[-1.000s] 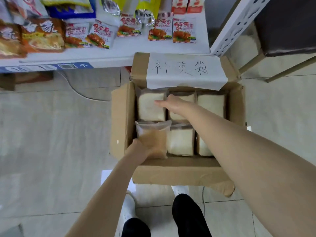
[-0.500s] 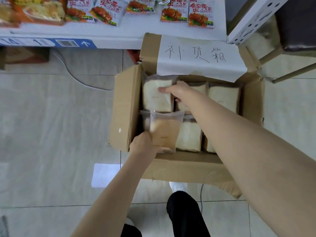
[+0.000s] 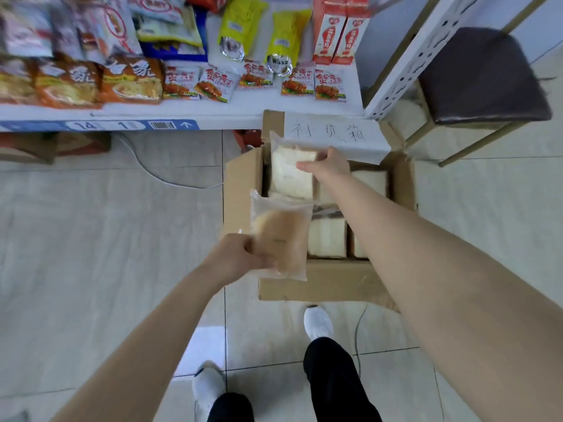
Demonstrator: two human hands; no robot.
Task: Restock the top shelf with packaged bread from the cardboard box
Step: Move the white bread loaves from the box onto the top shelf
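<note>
Two big things frame this one: the white shelf point(image 3: 182, 117) running across the upper left, crowded with snack packets, and the cardboard box point(image 3: 320, 278) sitting on the tiled floor at centre. A dark padded stool point(image 3: 481, 77) sits in the upper right. Whether that shelf is the top one, I can't tell from this angle.

Inside the box, more bread packets point(image 3: 327, 239) stand on edge along its lower right. And both hands are loaded! The left hand point(image 3: 240, 257), centre frame, grips a browner bread packet point(image 3: 280, 236) by its lower left edge, held over the box's near left corner. The right hand point(image 3: 329, 167), just above, pinches a white bread packet point(image 3: 291, 175) at its upper right corner, thumb across the front, over the back of the box.

Now the danger. Each packet hangs from a one-handed hold near an edge, and that slick wrapper could slide free on the lift. Squeeze harder and the soft slices may crush. Watch also the cable point(image 3: 359, 327) on the floor beside the right shoe: a careless step could catch it.
</note>
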